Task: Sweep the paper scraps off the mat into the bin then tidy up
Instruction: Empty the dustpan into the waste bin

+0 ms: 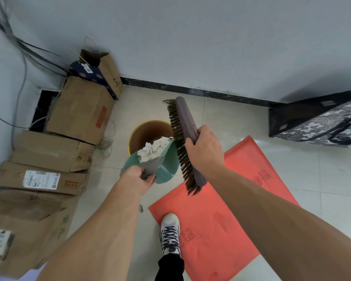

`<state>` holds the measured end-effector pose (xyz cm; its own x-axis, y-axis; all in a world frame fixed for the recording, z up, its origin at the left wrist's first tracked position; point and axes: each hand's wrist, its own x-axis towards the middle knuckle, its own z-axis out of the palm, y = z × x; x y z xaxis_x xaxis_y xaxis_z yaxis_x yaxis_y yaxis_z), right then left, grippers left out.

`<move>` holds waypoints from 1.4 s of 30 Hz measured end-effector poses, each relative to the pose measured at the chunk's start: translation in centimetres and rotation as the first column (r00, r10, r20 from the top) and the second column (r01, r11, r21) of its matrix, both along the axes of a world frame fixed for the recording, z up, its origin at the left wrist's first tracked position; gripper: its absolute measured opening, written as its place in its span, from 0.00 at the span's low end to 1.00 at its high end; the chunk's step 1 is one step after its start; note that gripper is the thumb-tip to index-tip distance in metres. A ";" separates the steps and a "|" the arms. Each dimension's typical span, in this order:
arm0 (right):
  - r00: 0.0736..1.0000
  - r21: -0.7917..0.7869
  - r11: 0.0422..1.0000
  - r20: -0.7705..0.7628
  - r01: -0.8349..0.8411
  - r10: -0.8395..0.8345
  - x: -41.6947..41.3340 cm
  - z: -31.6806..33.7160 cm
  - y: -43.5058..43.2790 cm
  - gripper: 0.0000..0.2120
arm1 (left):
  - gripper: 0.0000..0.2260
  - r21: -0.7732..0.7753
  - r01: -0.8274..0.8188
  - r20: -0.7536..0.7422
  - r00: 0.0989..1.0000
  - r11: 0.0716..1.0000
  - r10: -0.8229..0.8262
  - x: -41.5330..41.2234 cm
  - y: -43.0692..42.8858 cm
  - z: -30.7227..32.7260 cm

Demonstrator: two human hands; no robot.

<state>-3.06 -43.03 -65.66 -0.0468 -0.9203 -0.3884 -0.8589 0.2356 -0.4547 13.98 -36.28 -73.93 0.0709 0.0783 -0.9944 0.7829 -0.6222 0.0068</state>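
Paper scraps (153, 149), pale and crumpled into a loose heap, are sitting in the far end of a green dustpan (166, 159) that is hanging over the near rim of a round brown bin (144, 131) with a yellow lip. The dustpan's long axis is running from the handle near the person toward the bin, its open mouth pointing up and away, tilted toward the bin's opening. Along the left wall, cardboard boxes (79, 110) are lying stacked and flattened on the tiled floor (241, 122). The left hand (138, 179) is gripping the dustpan's grey handle, fingers curled tight around it. Just right of the dustpan, the right hand (204, 149) is wrapping its fingers around the back of a long brush (185, 138); the brush is lying diagonally, its far end pointing up and left toward the wall, its dark bristles facing left and touching the dustpan's right edge. Below the hands, a red mat (221, 220) is lying flat on the floor, and a white shoe (169, 232) is standing on its near-left corner. Far right, a patterned bag (320, 122) is resting against the wall
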 end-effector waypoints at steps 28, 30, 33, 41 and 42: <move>0.999 -0.023 0.999 -0.017 0.035 -0.035 -1.5 -1.8 -2.0 0.09 | 0.16 0.002 -0.045 -0.033 0.998 0.999 0.045 0.9 -1.6 -1.6; 0.999 -0.017 0.999 -0.024 0.036 -0.037 -1.8 -2.0 -2.0 0.09 | 0.17 -0.011 -0.044 -0.002 0.999 0.999 0.044 0.8 -1.7 -2.1; 0.999 -0.013 1.000 -0.037 0.016 -0.017 -2.1 -2.2 -2.2 0.09 | 0.18 -0.064 -0.022 0.023 0.999 0.998 0.023 0.9 -1.8 -2.5; 0.999 0.000 1.000 -0.033 0.005 -0.005 -2.2 -2.3 -2.1 0.08 | 0.08 -0.173 0.166 0.077 0.985 0.971 -0.155 1.2 -0.3 -3.0; 0.999 0.002 1.000 -0.040 0.000 0.000 -2.2 -2.3 -2.2 0.08 | 0.08 -0.168 0.156 0.092 0.986 0.973 -0.142 1.3 -0.3 -3.1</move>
<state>-5.28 -45.27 -67.92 -0.0624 -0.9195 -0.3880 -0.8766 0.2364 -0.4193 15.29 -36.58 -77.03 0.1470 -0.1130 -0.9827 0.6741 -0.7156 0.1831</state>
